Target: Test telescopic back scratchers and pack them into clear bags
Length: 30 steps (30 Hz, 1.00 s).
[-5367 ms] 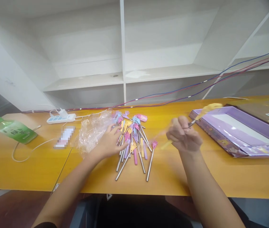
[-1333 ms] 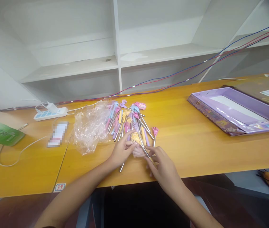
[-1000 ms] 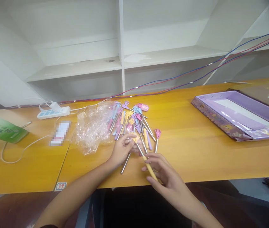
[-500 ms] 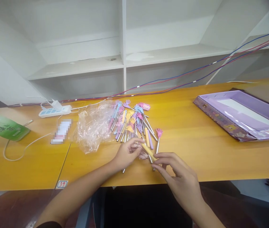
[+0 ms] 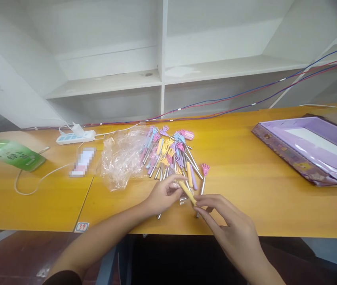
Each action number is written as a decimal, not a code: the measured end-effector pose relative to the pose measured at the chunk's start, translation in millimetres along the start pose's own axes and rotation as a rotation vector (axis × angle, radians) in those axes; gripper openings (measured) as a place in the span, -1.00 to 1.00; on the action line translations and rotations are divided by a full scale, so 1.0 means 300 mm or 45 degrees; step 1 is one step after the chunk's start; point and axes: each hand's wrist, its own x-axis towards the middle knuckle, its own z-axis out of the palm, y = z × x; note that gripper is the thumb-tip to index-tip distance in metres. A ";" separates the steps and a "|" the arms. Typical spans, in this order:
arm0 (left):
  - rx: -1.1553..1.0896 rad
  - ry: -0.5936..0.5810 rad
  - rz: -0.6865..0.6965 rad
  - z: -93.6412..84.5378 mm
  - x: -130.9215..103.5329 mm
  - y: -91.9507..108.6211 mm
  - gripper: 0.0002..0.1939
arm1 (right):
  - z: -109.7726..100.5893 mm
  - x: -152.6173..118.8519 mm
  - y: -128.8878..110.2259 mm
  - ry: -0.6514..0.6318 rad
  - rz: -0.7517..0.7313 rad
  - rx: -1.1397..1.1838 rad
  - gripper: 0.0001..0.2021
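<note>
Near the front of the table, my left hand point(image 5: 164, 196) is closed around the upper end of a back scratcher with a yellow handle point(image 5: 187, 192). Crinkled clear plastic shows under those fingers, and the head of this scratcher is hidden. My right hand point(image 5: 230, 223) pinches the lower end of the handle between thumb and fingertips. Just beyond lies a pile of back scratchers point(image 5: 164, 149) with metal rods and small hand-shaped heads in pink, yellow, blue and purple. One pink-headed back scratcher point(image 5: 205, 170) lies apart, right of the pile.
A crumpled clear plastic bag point(image 5: 120, 160) lies left of the pile. Farther left are a phone point(image 5: 82, 162), a white power strip point(image 5: 76, 136) and a green bottle point(image 5: 14, 153). An open purple box point(image 5: 293, 154) stands at right. Cables point(image 5: 216, 99) run along the shelf.
The view has shifted slightly, so the table's things appear farther right. Both hands keep hold of the yellow-handled scratcher, with only a small shift of the fingers.
</note>
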 end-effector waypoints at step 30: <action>0.008 -0.463 0.037 0.002 -0.028 0.031 -0.43 | 0.019 -0.023 -0.002 -0.016 -0.102 -0.027 -0.91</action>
